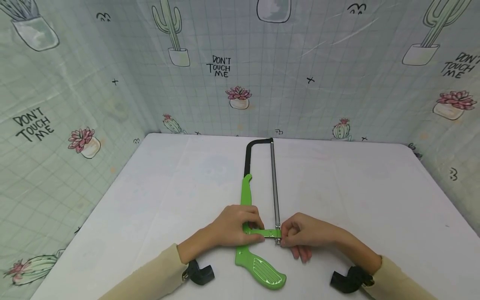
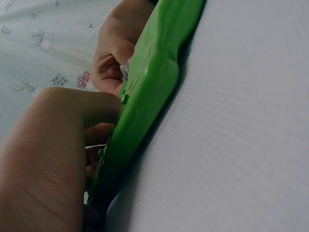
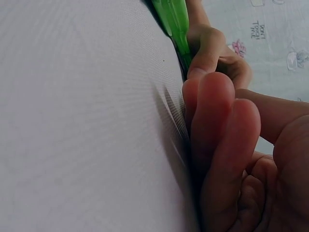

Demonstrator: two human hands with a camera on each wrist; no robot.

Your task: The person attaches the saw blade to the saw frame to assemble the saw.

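Observation:
A hacksaw lies on the white table, its green handle toward me and its black front bow pointing away. Its silver blade runs along the right side to a short green arm. My left hand grips the green frame where that arm branches off, thumb on the near side. With thumb and forefinger, my right hand pinches the arm's outer end by a small metal nut. A bit of metal shows beside the right fingers in the left wrist view. In the right wrist view the fingers hide that grip.
The white tabletop carries the saw and both forearms. A cactus-printed cloth hangs behind the table and along both sides. Black wrist mounts are strapped below both hands, near the sleeve cuffs.

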